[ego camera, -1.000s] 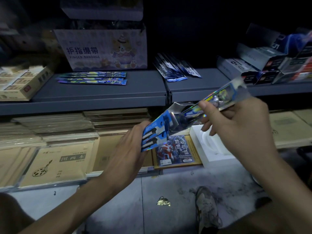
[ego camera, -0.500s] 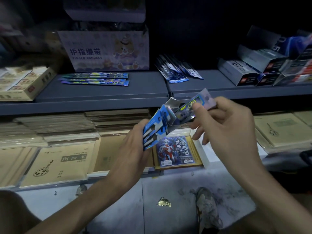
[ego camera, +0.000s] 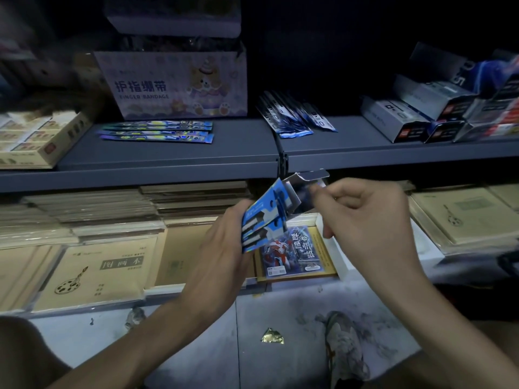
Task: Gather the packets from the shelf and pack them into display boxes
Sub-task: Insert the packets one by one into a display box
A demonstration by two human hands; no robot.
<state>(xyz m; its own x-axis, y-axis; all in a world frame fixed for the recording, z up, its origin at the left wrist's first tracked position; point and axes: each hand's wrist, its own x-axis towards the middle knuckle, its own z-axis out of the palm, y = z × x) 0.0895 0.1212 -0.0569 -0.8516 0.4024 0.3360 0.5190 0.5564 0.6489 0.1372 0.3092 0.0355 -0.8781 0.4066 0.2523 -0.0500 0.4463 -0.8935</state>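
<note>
1. On my feed, the grey metal shelf point(ego camera: 140, 154) carries a stack of long glossy blue-and-purple packets point(ego camera: 157, 131) lying flat at its left. A fanned pile of dark blue packets point(ego camera: 295, 119) lies further right. I judge both lots are not yet gathered.
2. Below the shelf edge, the left hand point(ego camera: 222, 248) has its fingers curled round the lower end of a small blue cardboard display box point(ego camera: 264, 220). It holds the box tilted, with the open top flap up and to the right.
3. The right hand point(ego camera: 365, 220) pinches the tail of a shiny foil packet point(ego camera: 306, 190) at the box mouth. A second ago most of that packet stuck out up and to the right. Now only a short, blurred end shows, and the two hands are close together.
4. I read this packet as almost seated. What is left is to let go and reach to the shelf for more.
</note>
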